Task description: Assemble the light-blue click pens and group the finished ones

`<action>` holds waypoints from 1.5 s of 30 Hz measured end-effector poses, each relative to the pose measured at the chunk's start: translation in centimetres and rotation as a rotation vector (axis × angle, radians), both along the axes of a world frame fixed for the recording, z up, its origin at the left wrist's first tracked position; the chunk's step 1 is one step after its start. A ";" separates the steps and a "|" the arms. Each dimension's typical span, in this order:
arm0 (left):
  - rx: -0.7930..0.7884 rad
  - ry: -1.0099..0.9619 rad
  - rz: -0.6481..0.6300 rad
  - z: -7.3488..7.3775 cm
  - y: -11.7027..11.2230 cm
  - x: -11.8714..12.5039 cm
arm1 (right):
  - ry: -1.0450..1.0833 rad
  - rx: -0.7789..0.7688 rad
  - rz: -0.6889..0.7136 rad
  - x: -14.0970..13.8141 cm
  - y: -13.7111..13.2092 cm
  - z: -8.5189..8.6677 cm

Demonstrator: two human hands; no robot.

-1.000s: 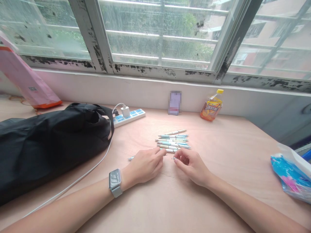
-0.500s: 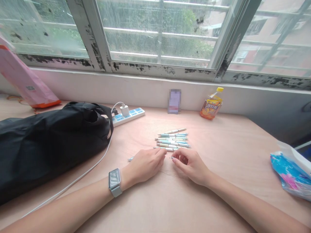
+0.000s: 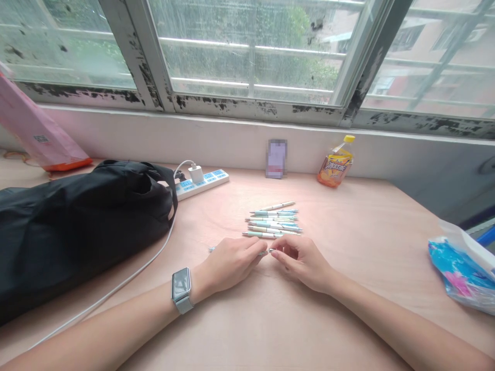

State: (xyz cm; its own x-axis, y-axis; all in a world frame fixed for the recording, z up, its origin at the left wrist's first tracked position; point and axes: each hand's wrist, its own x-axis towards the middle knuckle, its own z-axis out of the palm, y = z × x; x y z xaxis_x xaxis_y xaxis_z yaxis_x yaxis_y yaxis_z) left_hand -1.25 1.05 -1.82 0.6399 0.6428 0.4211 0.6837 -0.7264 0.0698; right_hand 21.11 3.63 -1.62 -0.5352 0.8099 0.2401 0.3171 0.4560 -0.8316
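My left hand point(image 3: 234, 264), a watch point(image 3: 181, 284) on its wrist, is closed around a slim pen point(image 3: 211, 249). The pen's light-blue end pokes out at the left and its other end shows past my fingertips; the middle is hidden under the hand. My right hand point(image 3: 305, 264) pinches a small metal pen tip point(image 3: 272, 250) between thumb and index finger. This piece meets or nearly meets the pen's right end; I cannot tell whether they are joined. Just beyond both hands lie several pens point(image 3: 273, 225) in a loose row, pointing mostly left.
A black bag point(image 3: 85, 226) covers the left side, with a white cable point(image 3: 143, 270) along it. Behind are a power strip point(image 3: 204, 184), a phone point(image 3: 276, 158) against the wall and a drink bottle point(image 3: 335, 164). A blue plastic packet point(image 3: 460, 273) lies at the right edge.
The pen in my left hand has shifted right, so its front end now shows past the fingers. The gap between it and the metal tip in my right hand has closed.
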 end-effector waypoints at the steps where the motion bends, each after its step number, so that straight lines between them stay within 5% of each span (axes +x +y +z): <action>1: -0.003 -0.020 0.018 0.0 0.1 0.0 | 0.024 -0.033 -0.029 0.0 0.1 0.1; 7: -0.025 -0.076 0.106 0.0 0.4 -0.1 | 0.146 -0.181 -0.122 0.1 0.4 0.2; 24: -0.005 -0.057 0.035 -0.4 0.0 0.0 | 0.009 -0.044 -0.022 -0.1 -0.1 0.2; 33: 0.028 0.015 0.014 0.0 -0.1 0.1 | -0.064 0.163 0.000 0.1 -0.1 -0.4; 45: -0.048 -0.051 -0.071 -0.1 0.0 -0.1 | 0.006 0.028 0.034 0.0 -0.2 0.0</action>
State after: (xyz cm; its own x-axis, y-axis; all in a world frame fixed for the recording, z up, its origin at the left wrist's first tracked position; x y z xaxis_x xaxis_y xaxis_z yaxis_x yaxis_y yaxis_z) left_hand -1.34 1.03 -1.94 0.6636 0.6163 0.4240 0.6250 -0.7682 0.1386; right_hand 21.08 3.43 -1.65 -0.5611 0.7839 0.2658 0.2963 0.4900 -0.8198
